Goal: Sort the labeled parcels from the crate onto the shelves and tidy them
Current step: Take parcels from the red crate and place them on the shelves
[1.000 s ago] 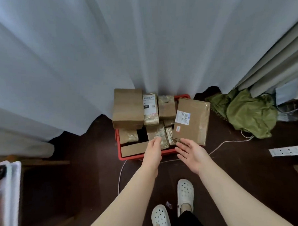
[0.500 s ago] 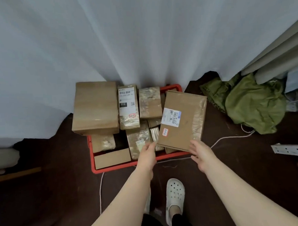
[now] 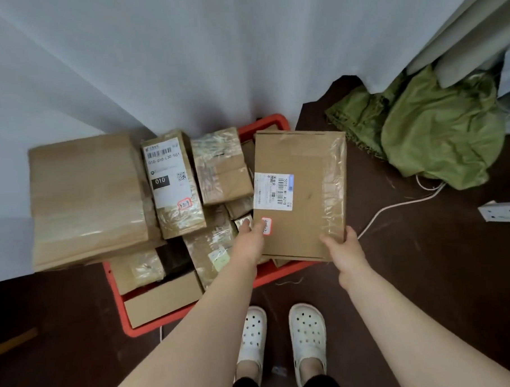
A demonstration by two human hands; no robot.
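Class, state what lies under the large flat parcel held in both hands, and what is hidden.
Under the flat parcel show the red crate's rim and the edges of small taped parcels. Whatever lies beneath its middle is covered.

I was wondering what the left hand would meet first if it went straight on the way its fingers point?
Probably the small taped parcel in the red crate, just beyond the left hand, which grips the flat parcel; depth is unclear.
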